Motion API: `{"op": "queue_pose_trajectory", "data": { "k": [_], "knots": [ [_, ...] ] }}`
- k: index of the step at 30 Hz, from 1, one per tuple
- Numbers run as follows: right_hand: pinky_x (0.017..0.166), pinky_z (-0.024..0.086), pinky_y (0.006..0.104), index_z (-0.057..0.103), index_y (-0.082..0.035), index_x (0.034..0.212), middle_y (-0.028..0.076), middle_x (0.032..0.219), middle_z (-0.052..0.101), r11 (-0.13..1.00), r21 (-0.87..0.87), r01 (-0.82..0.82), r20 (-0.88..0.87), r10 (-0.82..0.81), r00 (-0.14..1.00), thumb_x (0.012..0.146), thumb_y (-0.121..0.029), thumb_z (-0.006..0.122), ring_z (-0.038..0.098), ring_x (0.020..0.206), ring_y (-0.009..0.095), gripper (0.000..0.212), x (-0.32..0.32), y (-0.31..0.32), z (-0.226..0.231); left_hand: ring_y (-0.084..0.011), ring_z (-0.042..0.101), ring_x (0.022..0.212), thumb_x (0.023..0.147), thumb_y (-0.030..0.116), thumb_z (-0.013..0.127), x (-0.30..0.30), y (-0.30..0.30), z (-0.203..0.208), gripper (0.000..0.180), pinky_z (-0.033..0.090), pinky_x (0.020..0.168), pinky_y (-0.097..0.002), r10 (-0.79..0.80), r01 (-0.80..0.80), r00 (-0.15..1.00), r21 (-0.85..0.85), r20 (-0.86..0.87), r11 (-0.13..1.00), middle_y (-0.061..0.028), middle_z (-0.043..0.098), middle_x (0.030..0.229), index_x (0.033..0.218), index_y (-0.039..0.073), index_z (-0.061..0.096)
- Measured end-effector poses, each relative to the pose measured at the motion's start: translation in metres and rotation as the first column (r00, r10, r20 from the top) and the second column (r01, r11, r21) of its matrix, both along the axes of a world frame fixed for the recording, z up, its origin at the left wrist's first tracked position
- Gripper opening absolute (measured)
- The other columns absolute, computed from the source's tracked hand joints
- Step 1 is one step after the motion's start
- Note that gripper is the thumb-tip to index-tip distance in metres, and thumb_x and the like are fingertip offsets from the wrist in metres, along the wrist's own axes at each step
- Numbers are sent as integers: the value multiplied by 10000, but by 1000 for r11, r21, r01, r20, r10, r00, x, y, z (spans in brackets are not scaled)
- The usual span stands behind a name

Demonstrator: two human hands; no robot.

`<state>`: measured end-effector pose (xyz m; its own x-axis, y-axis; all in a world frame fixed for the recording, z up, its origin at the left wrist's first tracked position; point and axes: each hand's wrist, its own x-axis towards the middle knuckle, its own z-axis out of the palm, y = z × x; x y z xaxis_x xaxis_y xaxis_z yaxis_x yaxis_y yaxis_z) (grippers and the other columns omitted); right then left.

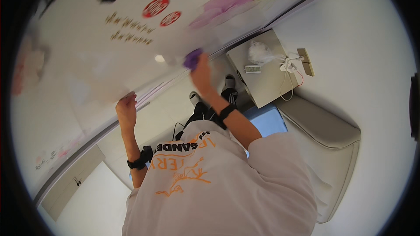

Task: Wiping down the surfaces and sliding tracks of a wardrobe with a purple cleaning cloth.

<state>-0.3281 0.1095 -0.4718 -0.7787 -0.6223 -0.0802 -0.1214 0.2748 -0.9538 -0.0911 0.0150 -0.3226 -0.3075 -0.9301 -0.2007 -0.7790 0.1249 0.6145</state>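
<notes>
Right hand (201, 75) clenches purple cloth (192, 59) against floral panel (100, 70), seemingly for pressure; half-curled left hand (126, 108) perhaps braces its lower edge, any hold unclear.

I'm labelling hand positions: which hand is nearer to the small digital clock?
Right. The right hand, with a purple cloth, is left of the clock; the left hand is farther left, at the lower edge of the floral panel.

Lit brightly and softly, perhaps from overhead. Throws back a small white glare (159, 58) from the glossy printed panel (111, 63). Blurs at the small lettering (131, 29) and purple cloth (192, 59). Bends straight edges near the rim, darkening to black at the corners.
</notes>
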Motion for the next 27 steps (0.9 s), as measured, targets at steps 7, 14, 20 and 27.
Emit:
{"op": "queue_pose_trajectory", "data": {
  "k": [7, 14, 20, 27],
  "knots": [
    [668, 498, 522, 287, 4, 1072, 275, 1073, 457, 919, -22, -393, -82, 391, 917, 690, 88, 621, 564, 818, 492, 514, 146, -23, 19, -234, 678, 757, 861, 38, 533, 8, -6, -19, 223, 510, 684, -325, -115, 115, 993, -131, 8, 985, -198, 689, 842, 1015, -54, 665],
    [686, 491, 495, 334, -35, 1052, 224, 1028, 466, 932, -16, -363, -78, 361, 929, 707, 42, 652, 567, 842, 464, 476, 113, -14, 3, -212, 676, 843, 890, 73, 542, 17, -13, -52, 230, 548, 719, -299, 53, -16, 965, 145, -256, 989, -180, 691, 941, 1014, -89, 649],
    [725, 458, 513, 385, -44, 1061, 221, 1039, 491, 998, 52, -33, -100, 38, 994, 750, -13, 646, 550, 887, 459, 407, -29, 5, -27, -199, 671, 874, 862, 110, 601, 13, -24, -63, 266, 558, 696, -285, 218, -119, 943, 356, -252, 927, -138, 673, 947, 1049, -77, 636],
    [828, 448, 478, 415, 24, 1073, 245, 1033, 552, 798, 164, 580, -303, -519, 799, 729, -47, 685, 555, 948, 425, 444, -276, 34, -56, -249, 681, 923, 859, 96, 596, -3, -22, -47, 279, 575, 737, -315, 380, -304, 917, 408, -118, 861, -162, 670, 1023, 1084, -66, 625]
  ]
}}
